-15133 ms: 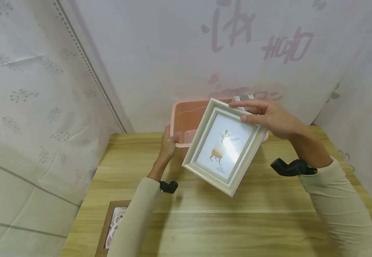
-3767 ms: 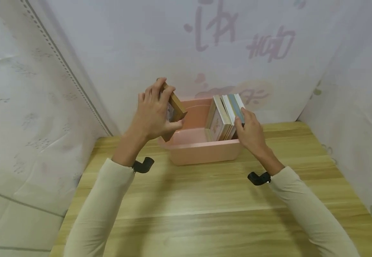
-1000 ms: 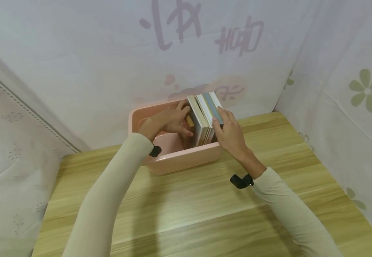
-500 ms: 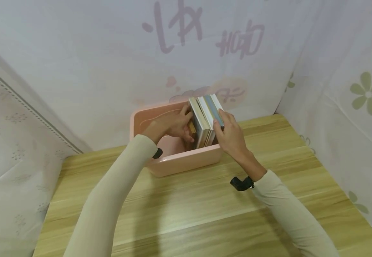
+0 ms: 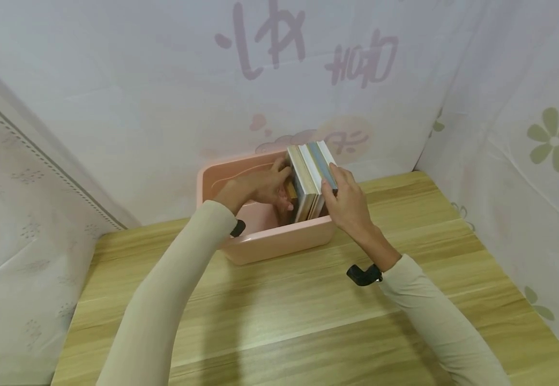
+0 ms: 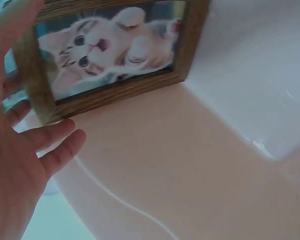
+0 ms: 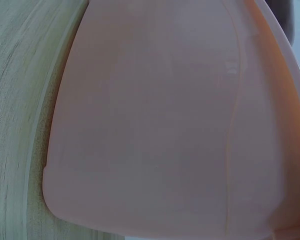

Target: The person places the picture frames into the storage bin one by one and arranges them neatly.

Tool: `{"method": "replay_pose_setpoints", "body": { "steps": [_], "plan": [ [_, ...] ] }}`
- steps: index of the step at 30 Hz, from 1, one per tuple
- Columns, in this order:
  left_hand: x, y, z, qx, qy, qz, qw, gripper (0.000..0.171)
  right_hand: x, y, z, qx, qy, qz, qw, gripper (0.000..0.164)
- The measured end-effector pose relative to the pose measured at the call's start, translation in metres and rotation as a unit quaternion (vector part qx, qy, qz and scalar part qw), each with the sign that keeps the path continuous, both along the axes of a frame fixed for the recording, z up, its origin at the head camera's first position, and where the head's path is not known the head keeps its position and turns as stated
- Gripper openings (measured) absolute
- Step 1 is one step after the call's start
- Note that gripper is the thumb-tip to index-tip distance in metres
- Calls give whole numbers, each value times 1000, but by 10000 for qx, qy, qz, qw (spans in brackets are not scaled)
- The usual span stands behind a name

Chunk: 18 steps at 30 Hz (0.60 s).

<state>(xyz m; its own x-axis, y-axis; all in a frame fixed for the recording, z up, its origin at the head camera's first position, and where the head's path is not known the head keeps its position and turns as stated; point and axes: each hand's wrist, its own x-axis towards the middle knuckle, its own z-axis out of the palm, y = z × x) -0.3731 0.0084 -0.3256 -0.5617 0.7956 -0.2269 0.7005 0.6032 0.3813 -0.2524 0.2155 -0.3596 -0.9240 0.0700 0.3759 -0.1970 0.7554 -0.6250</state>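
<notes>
Inside the pink plastic bin (image 5: 279, 244), my left hand (image 5: 267, 185) grips a brown wooden picture frame (image 5: 290, 190), thumb and fingers at its edges. The left wrist view shows its kitten photo (image 6: 107, 47) turned sideways, with the left hand (image 6: 12, 150) beside it. The brown frame stands against a row of cream, white and blue picture frames (image 5: 310, 174) on edge at the bin's right end. My right hand (image 5: 349, 201) holds the outer end of that row, thumb and index finger over the top edges. Only the bin's outer wall (image 7: 150, 120) shows in the right wrist view.
The bin stands on a wood-grain table (image 5: 298, 316) near its back edge, close to a printed white curtain (image 5: 163, 107). Another curtain with green flowers (image 5: 525, 161) hangs at the right. A black wrist camera (image 5: 363, 275) sits below the right hand.
The brown frame, held over the bin's left side 3.8 seconds ago, is now down inside against the row. Since half a second ago, the row's leftmost frame has shifted slightly right, closing a gap.
</notes>
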Motion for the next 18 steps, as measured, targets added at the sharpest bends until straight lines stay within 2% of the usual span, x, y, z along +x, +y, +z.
{"method": "replay_pose_setpoints", "body": {
  "steps": [3, 5, 11, 14, 18],
  "plan": [
    [-1, -5, 6, 162, -50, 19, 9999, 90, -2, 0, -1, -11, -44, 58, 10000, 60],
    [-2, -11, 11, 215, 69, 72, 9997, 92, -4, 0, -1, -16, -85, 81, 9999, 60],
    [2, -29, 26, 422, 366, 382, 9977, 73, -8, 4, -3, -41, -80, 57, 9999, 61],
    [5, -37, 31, 665, 733, 554, 9935, 64, -8, 8, -5, -47, -73, 18, 10000, 61],
    [10, -51, 34, 886, 1304, 919, 9832, 60, -8, 15, -8, -61, -162, -46, 9998, 62]
  ]
}}
